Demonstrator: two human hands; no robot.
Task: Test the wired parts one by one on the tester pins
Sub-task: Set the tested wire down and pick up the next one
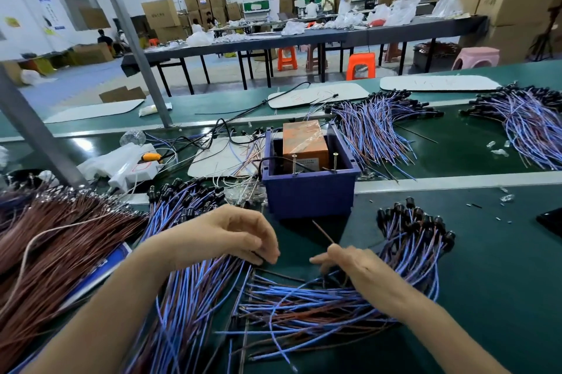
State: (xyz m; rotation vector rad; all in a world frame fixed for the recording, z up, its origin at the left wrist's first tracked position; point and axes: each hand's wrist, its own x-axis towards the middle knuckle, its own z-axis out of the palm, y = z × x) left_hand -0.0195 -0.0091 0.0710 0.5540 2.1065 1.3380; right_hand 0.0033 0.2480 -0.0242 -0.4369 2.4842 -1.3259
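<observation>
Right hand [343,262] pinches a wire [322,232] tip-up, ready for the pins [294,160] on the box [308,194] mid-desk [492,282], while left hand [226,236] curls into the pile [188,291] for the next one, can't tell if it's gripping.

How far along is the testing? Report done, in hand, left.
Done: cannot tell; no pile is marked as tested. In hand: the right hand pinches a brown wire, the left hand fingers the left pile; the tester pins stand bare. Left, likely: that pile, the right pile and the heaps on the far belt.
</observation>
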